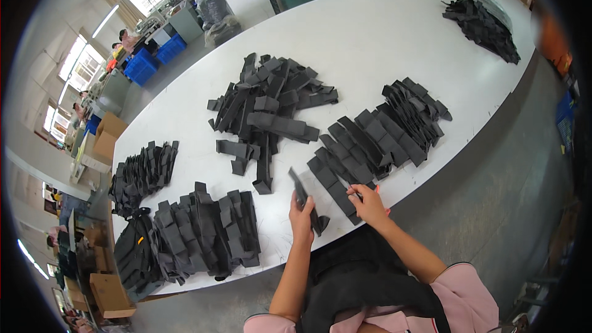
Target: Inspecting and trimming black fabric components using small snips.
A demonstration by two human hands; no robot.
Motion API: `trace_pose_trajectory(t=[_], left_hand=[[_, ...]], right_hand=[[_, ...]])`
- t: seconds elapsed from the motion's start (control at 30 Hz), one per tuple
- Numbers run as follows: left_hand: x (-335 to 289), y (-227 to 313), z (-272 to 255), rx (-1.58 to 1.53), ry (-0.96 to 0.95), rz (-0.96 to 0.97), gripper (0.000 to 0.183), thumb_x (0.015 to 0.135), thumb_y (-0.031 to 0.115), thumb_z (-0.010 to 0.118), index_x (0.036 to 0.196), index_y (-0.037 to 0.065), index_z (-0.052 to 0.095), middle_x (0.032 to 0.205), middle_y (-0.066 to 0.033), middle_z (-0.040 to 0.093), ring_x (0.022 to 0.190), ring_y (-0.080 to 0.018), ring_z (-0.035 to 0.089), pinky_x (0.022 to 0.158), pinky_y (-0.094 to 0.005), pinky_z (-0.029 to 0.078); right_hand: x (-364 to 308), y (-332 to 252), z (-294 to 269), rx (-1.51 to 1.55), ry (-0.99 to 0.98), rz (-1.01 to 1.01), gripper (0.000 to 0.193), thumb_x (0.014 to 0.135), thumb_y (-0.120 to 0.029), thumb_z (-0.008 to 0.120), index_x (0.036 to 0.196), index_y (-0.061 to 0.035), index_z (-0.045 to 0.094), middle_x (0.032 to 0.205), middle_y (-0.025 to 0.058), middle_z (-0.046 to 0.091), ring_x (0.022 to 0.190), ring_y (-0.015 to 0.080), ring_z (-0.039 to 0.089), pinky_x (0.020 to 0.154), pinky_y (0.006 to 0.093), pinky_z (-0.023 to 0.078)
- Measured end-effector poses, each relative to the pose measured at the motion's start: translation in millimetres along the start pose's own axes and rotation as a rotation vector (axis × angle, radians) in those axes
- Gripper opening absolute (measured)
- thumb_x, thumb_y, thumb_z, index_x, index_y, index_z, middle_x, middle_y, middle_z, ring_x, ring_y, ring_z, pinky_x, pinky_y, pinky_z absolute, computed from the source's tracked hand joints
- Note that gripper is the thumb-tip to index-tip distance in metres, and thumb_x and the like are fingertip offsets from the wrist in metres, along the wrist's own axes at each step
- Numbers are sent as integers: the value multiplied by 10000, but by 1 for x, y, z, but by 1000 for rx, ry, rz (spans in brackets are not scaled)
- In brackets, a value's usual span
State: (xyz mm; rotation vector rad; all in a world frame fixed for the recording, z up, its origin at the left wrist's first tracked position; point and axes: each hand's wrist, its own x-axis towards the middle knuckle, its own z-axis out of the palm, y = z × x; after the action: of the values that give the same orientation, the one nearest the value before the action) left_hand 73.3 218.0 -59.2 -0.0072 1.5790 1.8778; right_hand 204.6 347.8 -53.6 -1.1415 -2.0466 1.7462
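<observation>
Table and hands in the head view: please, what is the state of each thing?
Left hand: closed on black strip
Black strip: tilted, partly hidden
Right hand: closed on red-marked tool
Red-marked tool: mostly hidden, open or shut unclear
Middle pile: loose, jumbled
Right row: side by side, overlapping
Front-left strips: laid close together
Back-left strips: bunched
Far-right pieces: heaped
Clear plastic: crumpled

Charcoal black on the cloth strips (283, 126), white on the table (370, 31). Dark-edged pale pink on the near right sleeve (465, 296), black on the apron (351, 274). Blue on the bins (142, 66) far left, grey on the floor (456, 185).
</observation>
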Motion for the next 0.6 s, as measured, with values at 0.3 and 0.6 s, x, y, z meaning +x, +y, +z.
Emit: trace_pose_trajectory(t=[0.3, 0.6], left_hand=[[-44, 38, 25, -214, -211, 21, 397, 812, -12, 445, 1205, -47, 485, 1123, -136, 574, 1019, -216, 577, 921, -303, 438], [-49, 13, 16, 474, -53, 376, 458, 849, -26, 495, 1273, -8, 323, 1087, -133, 552, 940, -183, 572, 823, -295, 460]], right_hand=[[-6, -74, 32, 539, -297, 99, 292, 705, -153, 753, 783, -55, 489, 749, 14, 510, 679, 88, 486, 616, 237, 416], [-17, -52, 59, -105, 139, -432, 266, 689, -45, 608, 914, -35, 466, 899, 107, 477, 729, 252, 571, 641, 335, 456]])
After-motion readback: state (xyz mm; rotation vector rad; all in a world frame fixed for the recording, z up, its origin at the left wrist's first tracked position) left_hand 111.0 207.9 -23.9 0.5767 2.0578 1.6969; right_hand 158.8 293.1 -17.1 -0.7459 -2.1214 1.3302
